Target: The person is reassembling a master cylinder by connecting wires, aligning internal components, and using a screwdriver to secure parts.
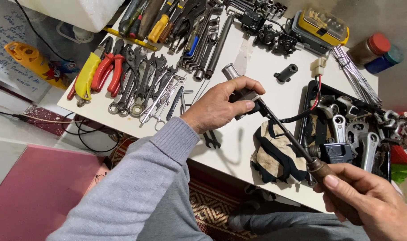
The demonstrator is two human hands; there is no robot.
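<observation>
A grey knitted sleeve (141, 178) with a ribbed cuff (176, 136) covers the left arm, both hands are bare, and grey trousers (292, 225) show below.

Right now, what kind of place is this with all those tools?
Probably a repair workshop, maybe for bicycles. A white table holds rows of wrenches, red-handled pliers and metal crank arms, while the left hand and right hand work a screwdriver.

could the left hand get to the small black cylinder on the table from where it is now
Probably yes: the black cylinder lies alone on bare white table, just beyond the left hand, though that hand is gripping a metal part.
</observation>
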